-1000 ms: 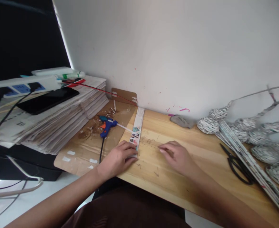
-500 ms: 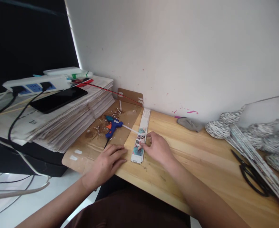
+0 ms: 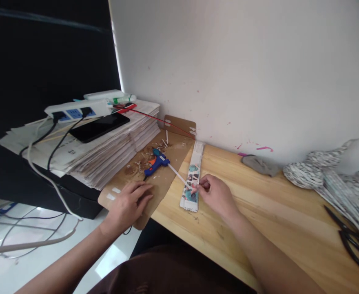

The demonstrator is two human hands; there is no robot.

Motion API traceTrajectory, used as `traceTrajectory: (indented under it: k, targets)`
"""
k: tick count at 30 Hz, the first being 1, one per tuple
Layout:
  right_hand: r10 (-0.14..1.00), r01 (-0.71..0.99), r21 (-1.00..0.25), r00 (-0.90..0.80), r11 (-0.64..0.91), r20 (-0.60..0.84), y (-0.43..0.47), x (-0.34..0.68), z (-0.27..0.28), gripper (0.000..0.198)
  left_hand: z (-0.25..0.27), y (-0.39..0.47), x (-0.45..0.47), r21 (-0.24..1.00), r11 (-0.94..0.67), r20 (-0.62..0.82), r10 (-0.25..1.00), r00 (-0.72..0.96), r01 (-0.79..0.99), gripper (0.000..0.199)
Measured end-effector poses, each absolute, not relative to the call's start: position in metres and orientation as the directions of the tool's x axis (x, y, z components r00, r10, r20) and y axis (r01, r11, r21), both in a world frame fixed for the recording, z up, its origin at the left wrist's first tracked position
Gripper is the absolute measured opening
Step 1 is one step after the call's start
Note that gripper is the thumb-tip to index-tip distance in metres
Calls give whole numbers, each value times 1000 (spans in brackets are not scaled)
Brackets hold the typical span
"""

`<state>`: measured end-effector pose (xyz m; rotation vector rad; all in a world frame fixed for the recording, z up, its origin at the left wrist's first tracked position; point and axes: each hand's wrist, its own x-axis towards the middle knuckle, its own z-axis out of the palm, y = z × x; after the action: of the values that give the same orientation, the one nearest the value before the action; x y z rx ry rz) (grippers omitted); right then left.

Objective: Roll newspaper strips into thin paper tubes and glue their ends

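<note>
The left hand [image 3: 129, 206] lies low over the near part of a brown cardboard sheet [image 3: 164, 179], its fingers loosely bent and spread a little, with nothing seen between them. The right hand [image 3: 218, 194] is at the right edge of a bundle of folded paper strips [image 3: 193, 168], thumb and forefinger close together; whether they pinch a strip or only touch it, I cannot tell. The bundle lies flat on the wooden table [image 3: 243, 220], just beside the cardboard, its far end near the wall [image 3: 228, 73]. Black scissors [image 3: 351, 234] lie at the right. On the cardboard rests a blue glue gun [image 3: 157, 165], its white stick [image 3: 177, 173] reaching to the bundle. Farther off are paper rods [image 3: 347, 204], woven paper pieces [image 3: 303, 174], a grey cloth [image 3: 259, 164] and a tall paper stack [image 3: 112, 157] bearing a phone [image 3: 100, 127] and a power strip [image 3: 100, 107].
</note>
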<state>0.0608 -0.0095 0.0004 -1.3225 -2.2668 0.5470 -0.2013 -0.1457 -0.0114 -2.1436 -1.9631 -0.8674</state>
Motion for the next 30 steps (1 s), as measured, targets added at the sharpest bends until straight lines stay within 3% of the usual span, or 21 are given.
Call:
traceTrajectory:
  k: [5, 10, 16, 24, 26, 30]
  targets:
    - [887, 698, -561, -432, 445, 165, -8, 61, 0, 10, -8, -140, -215, 233, 5, 483, 867, -121, 972, 29]
    - [883, 696, -555, -433, 455, 181, -9, 62, 2, 8, -2, -131, -231, 170, 154, 384, 899, -209, 973, 33]
    - [875, 693, -544, -441, 473, 200, -8, 63, 0, 4, 2, -124, -246, 49, 131, 390, 910, -140, 990, 27]
    - [874, 688, -552, -446, 472, 192, -6, 64, -2, 6, 16, -123, -255, 23, 263, 440, 864, -246, 964, 36]
    - [876, 688, -552, -441, 471, 197, -6, 65, -1, 7, 19, -124, -243, 88, 189, 488, 847, -208, 978, 34]
    - [868, 677, -556, -456, 482, 196, -6, 65, -1, 8, 22, -126, -196, 326, -191, 505, 863, 0, 926, 15]
